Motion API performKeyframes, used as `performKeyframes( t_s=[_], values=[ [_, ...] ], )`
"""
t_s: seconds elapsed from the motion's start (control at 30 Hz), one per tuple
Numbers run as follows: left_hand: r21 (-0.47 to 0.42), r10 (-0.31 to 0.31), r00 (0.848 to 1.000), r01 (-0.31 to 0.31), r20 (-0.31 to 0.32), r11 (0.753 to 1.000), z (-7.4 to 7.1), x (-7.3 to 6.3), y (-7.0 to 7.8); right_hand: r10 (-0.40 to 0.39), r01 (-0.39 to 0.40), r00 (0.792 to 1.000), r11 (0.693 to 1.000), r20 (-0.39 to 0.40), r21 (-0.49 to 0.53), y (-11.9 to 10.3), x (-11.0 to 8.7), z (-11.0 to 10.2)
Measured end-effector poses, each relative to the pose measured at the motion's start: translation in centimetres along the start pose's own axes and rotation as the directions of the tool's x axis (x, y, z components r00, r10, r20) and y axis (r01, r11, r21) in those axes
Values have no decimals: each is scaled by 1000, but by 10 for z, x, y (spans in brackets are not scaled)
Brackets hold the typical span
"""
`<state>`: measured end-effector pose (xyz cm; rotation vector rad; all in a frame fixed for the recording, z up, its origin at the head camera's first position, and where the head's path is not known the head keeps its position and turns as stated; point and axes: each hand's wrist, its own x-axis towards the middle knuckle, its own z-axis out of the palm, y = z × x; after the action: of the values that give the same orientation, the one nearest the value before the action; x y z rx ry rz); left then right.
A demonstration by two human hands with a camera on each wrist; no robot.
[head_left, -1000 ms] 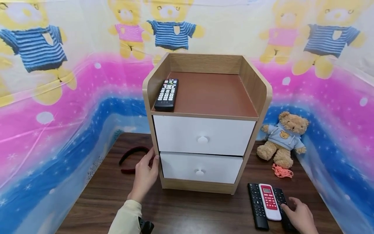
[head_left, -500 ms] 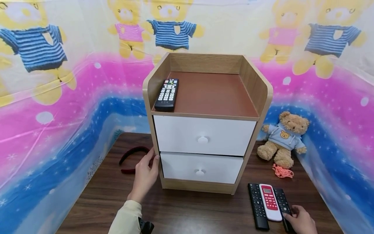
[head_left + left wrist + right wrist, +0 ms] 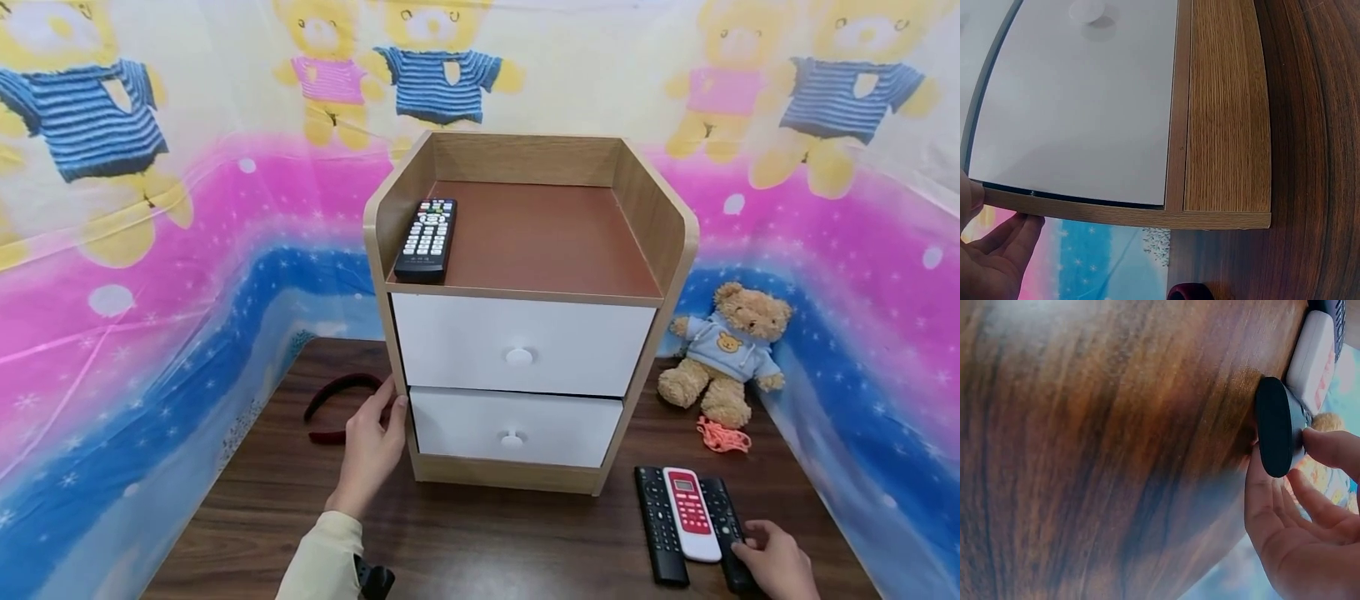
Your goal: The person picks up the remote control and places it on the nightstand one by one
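A small wooden cabinet [image 3: 504, 477] with white upper [image 3: 521, 343] and lower [image 3: 517, 427] drawers stands on the table, both drawers pushed in. My left hand [image 3: 369, 450] grips the front edge of its left side panel; in the left wrist view the thumb is partly cut off and the fingers [image 3: 1019, 240] lie against the outer side. At the lower right, my right hand [image 3: 778, 560] pinches the near end of a black remote control [image 3: 722, 518], thumb on top and fingers along its outer side. Beside it lie a white-and-red remote [image 3: 692, 512] and another black remote [image 3: 660, 525].
Another black remote [image 3: 426, 242] lies on the cabinet's brown top [image 3: 540, 237], by the left wall. A dark red band [image 3: 337, 385] lies behind my left hand. A teddy bear [image 3: 727, 354] and a coral string bundle [image 3: 723, 435] sit at the back right, near the patterned cloth [image 3: 847, 250].
My right hand has shifted slightly right and down along the black remote, its thumb now nearer the remote's outer edge. My left hand keeps its grip on the cabinet.
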<state>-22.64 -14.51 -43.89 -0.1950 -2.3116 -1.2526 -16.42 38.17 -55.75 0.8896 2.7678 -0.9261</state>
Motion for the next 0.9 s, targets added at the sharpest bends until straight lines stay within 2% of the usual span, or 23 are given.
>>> performKeyframes(
  t_s=[0.23, 0.4, 0.67, 0.8, 0.9],
  values=[
    [15, 35, 999, -34, -31, 999, 1, 0, -1, -67, 66, 997, 998, 37, 14, -1, -4, -8],
    [8, 34, 999, -34, -26, 999, 2, 0, -1, -120, 120, 993, 993, 11, 23, -4, -7, -19],
    [16, 37, 999, -37, -26, 999, 2, -1, -2, -153, 165, 985, 970, -75, 181, -42, -31, -52],
    [22, 35, 999, -35, -21, 999, 1, 0, -3, -216, 248, 963, 945, -158, 216, -66, -53, -72],
    [23, 32, 999, -32, -22, 999, 2, 0, -2, -293, 353, 923, 903, -251, 244, -83, -71, -85]
  ],
)
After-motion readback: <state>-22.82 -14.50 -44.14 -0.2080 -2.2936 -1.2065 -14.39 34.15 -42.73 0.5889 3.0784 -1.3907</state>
